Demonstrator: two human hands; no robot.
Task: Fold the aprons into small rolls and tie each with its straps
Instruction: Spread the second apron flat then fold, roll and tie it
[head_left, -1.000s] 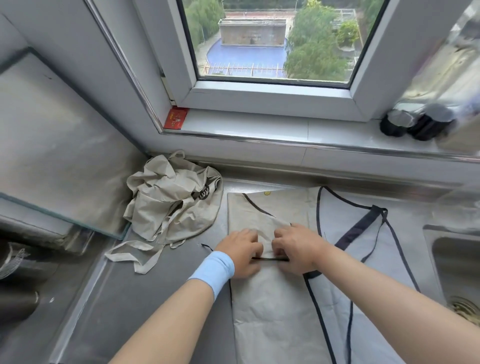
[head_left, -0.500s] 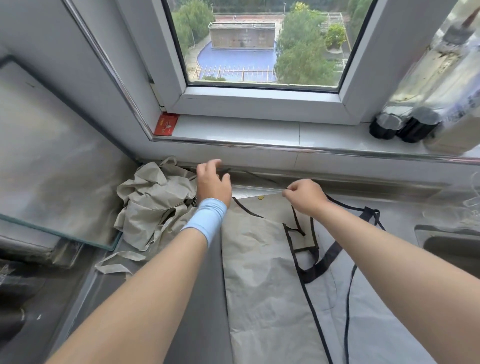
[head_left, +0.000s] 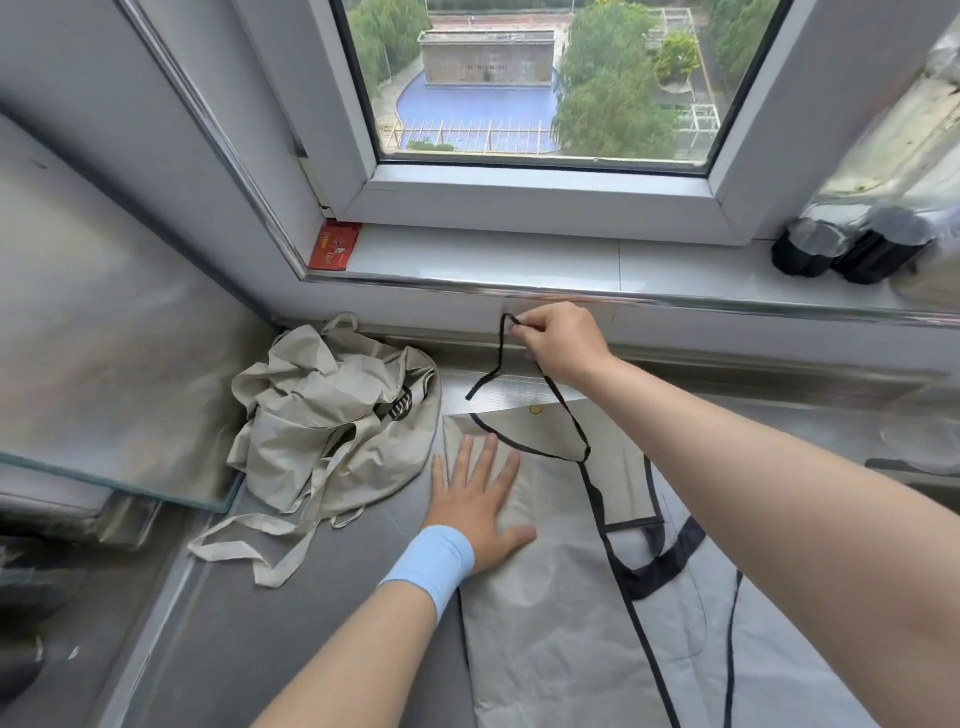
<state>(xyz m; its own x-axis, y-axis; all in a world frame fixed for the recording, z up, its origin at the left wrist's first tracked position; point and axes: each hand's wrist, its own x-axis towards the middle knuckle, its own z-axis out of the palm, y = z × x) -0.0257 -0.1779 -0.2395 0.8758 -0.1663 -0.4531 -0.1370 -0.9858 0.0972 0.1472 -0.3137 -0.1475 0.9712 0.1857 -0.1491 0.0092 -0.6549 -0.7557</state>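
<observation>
While the left grip lies flat on the apron, fingers straight and spread, palm down, the right grip pinches the strap between thumb and fingertips. It is raised off the table at 12 o'clock from the left grip, close under the sill.

Apron: pale grey with black edging, spread flat on the table from mid-frame down to the 6 o'clock edge. The left grip presses its upper left part. A flap of it looks folded over at 3 o'clock of that grip (fold lines hard to read). A wider black band lies on it at 4 o'clock of the left grip.

Strap: thin and black. One end hangs from the pinch toward 7 o'clock, its tip just above the apron's top edge. The other length runs toward 5 o'clock and meets the black edging on the apron.

Beige apron: crumpled heap at 10 o'clock of the left grip, just beside the flat one; cannot tell if they touch. Its ties trail on the table at 7 o'clock of the heap.

Blue wristband on the left wrist. Red card at the sill's left end. Two dark caps on the sill at 2 o'clock. Glass pane leans at 9 o'clock.
</observation>
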